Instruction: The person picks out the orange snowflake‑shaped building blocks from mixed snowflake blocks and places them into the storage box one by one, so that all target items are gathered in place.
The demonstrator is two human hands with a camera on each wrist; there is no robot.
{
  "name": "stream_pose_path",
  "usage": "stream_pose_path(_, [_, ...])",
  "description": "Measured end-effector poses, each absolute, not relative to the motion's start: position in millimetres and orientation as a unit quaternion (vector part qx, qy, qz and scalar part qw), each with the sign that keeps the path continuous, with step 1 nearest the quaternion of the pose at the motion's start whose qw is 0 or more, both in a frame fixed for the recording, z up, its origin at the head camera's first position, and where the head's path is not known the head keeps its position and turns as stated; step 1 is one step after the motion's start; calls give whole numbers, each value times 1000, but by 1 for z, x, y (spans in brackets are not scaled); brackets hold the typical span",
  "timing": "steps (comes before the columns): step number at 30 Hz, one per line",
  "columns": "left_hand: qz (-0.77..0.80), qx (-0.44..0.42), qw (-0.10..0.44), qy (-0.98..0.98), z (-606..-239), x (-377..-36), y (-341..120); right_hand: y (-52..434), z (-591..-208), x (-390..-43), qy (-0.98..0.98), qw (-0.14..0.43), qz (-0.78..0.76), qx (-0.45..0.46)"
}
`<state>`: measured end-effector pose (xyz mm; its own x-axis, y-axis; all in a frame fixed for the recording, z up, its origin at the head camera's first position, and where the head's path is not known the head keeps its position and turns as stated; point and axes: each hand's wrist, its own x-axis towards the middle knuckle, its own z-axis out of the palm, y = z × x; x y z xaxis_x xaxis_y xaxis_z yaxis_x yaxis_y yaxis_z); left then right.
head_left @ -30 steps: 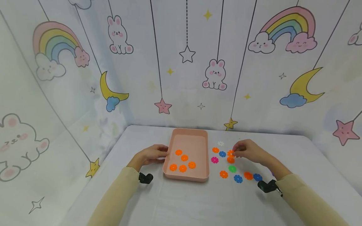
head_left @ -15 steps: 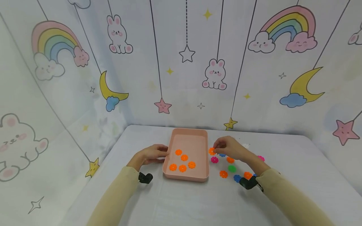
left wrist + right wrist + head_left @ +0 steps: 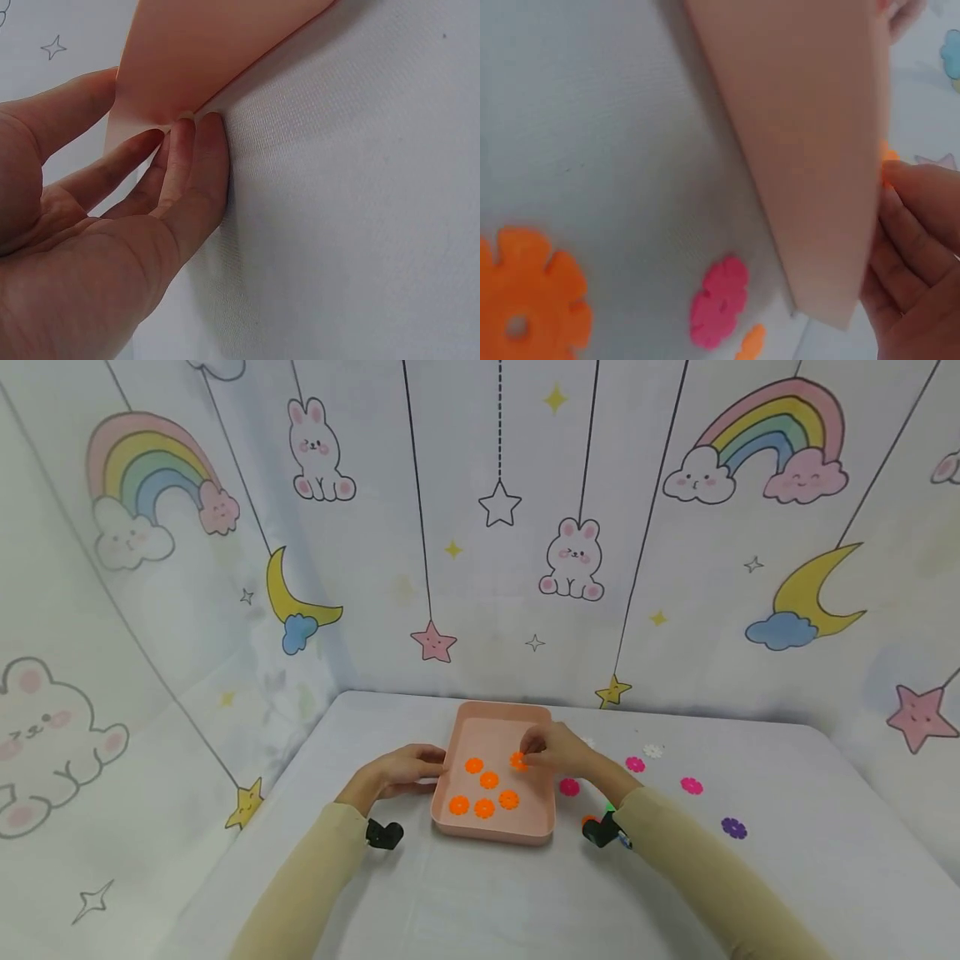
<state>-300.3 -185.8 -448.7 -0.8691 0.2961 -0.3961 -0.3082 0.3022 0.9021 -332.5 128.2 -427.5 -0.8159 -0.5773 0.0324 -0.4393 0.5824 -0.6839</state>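
Head view: right hand [image 3: 553, 749] has crossed from the loose flowers on the surface [image 3: 787, 827] to above the tray [image 3: 468, 727], its grip pinched on an orange flower [image 3: 517, 761] held over the tray's far right part; half a second ago it was still outside the rim. Five flowers [image 3: 484, 807] lie in the tray as before. Left hand [image 3: 401, 770] stays at the tray's left wall.

Left wrist view: left hand [image 3: 112, 225], fingers nearly straight, presses fingertips [image 3: 187, 135] against the tray [image 3: 202, 52].

Right wrist view: right hand [image 3: 919, 247] is beyond the tray [image 3: 810, 165] wall, an orange flower [image 3: 887, 161] edge at its fingertips; a pink flower [image 3: 718, 300] lies outside.
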Motion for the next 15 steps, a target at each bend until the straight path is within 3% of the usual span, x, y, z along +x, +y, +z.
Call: stream_pose_path(15, [587, -9, 257, 768, -446, -300, -185, 106, -444, -342, 900, 93, -324, -277])
